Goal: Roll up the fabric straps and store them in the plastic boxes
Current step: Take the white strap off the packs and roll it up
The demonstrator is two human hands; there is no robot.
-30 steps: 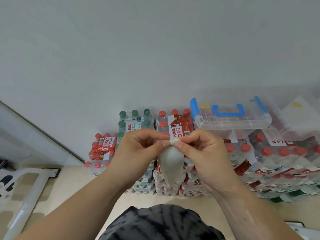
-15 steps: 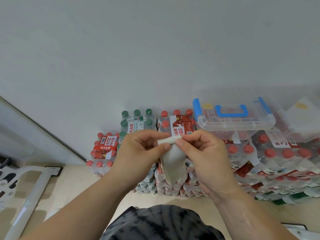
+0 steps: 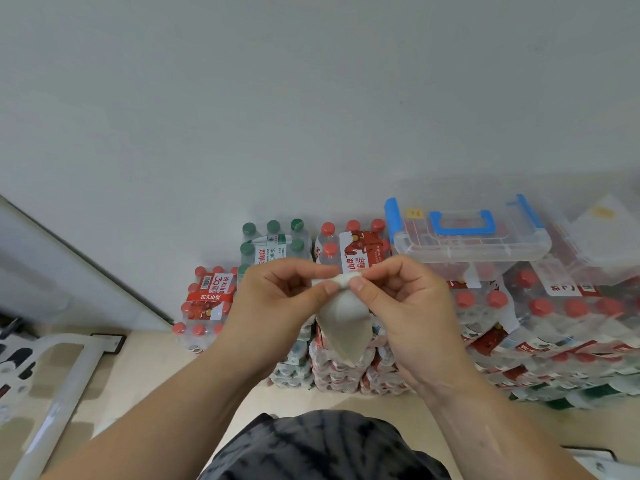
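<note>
Pinching the strap (image 3: 343, 320) in their fingers (image 3: 329, 289), left hand (image 3: 273, 306) and right hand (image 3: 412, 306) hover above floor (image 3: 156, 368) (water packs (image 3: 207, 299) against wall (image 3: 311, 116)).

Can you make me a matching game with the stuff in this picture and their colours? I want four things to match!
Things:
1. fabric strap
2. handle of the plastic box
3. caps above the left hand
4. caps just below the plastic box

Colours:
A. blue
B. red
C. whitish
D. green

Right pairs: 1-C, 2-A, 3-D, 4-B.
</note>
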